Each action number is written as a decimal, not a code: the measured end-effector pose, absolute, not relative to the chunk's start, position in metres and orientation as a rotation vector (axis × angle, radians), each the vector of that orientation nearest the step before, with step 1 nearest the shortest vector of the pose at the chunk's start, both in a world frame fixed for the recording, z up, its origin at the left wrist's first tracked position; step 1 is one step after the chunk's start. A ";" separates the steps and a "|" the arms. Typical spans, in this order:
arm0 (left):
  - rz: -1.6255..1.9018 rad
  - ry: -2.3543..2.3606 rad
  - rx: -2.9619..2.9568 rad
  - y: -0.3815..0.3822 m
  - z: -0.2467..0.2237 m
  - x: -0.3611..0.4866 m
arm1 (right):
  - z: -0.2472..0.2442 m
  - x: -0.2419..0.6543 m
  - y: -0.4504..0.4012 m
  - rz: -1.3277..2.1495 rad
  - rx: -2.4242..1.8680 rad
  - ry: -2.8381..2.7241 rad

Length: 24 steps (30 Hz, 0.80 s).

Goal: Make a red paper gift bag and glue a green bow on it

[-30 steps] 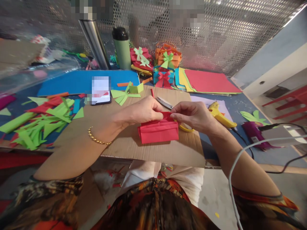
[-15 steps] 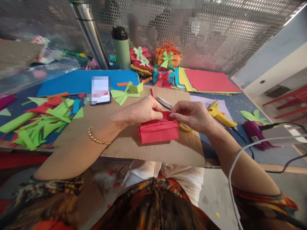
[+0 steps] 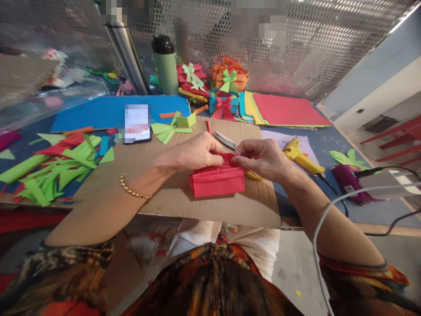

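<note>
A folded red paper box (image 3: 218, 182), shaped like a small bag, lies on the cardboard sheet (image 3: 184, 206) in front of me. My left hand (image 3: 200, 151) is closed, pinching its back left edge. At the back right edge my right hand (image 3: 259, 158) grips the red paper between thumb and fingertips. The fingers partly hide the box's top. Just behind the hands lies a pair of scissors (image 3: 225, 140); its yellow handle (image 3: 255, 176) shows below my right hand.
Green paper scraps (image 3: 49, 175) are heaped at the left, near a phone (image 3: 137, 125). A yellow glue gun (image 3: 302, 156) with a cord lies at the right. Behind stand a green bottle (image 3: 167, 68), finished paper bags (image 3: 228, 79) and coloured sheets (image 3: 292, 109). A grey cable (image 3: 317, 245) crosses my right arm.
My right thumb and fingertips have shifted very slightly along the box's back edge. The left hand and the box stay in place.
</note>
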<state>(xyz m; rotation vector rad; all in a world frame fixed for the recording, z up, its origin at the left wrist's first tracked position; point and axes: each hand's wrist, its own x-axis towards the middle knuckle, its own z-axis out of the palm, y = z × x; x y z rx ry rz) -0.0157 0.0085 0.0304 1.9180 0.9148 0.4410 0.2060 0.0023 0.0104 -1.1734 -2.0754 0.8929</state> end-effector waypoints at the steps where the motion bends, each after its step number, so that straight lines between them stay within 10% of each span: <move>1: 0.439 0.913 1.925 0.008 0.031 -0.015 | 0.011 0.206 0.002 0.871 -1.174 -2.092; 24: 0.485 0.994 1.977 0.012 0.030 -0.019 | 0.014 0.206 -0.002 1.081 -1.124 -2.014</move>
